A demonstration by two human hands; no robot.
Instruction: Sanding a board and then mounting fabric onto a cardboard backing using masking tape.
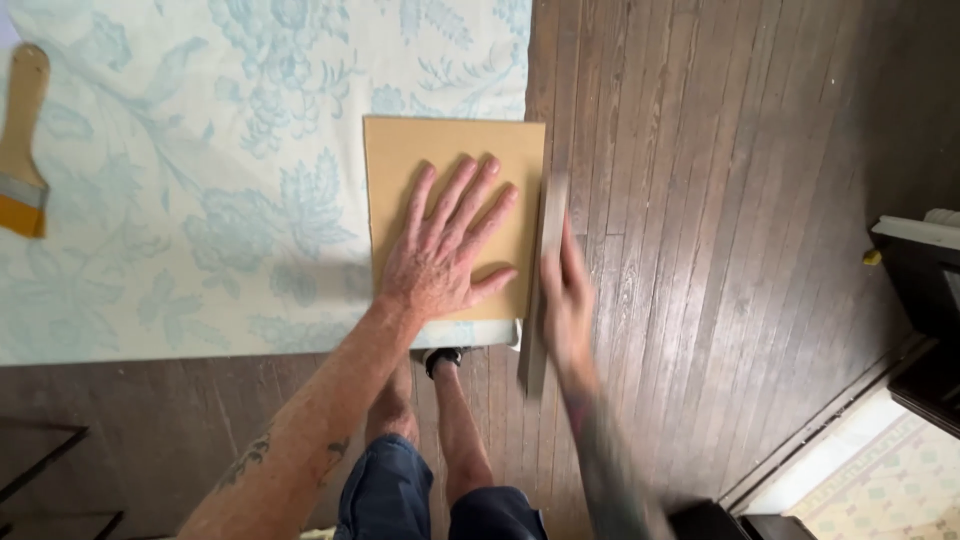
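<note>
— Left hand (445, 250)?
— Spread flat, fingers apart, pressing the tan board (450, 160) at the cloth-covered table (200, 200)'s right near corner.
— Right hand (565, 300)?
— Blurred — closed around a long strip (545, 270) along the board's right edge.

The board (452, 200) under the left hand (440, 262) looks like matt tan cardboard or fibreboard, smooth and unprinted. A pale cloth (200, 180) with a soft blue floral print covers the surface. At 9 o'clock lies a brush (22, 140) with a bare wooden handle and dull metal ferrule. The floor (720, 200) is dark, worn wooden boards.
</note>
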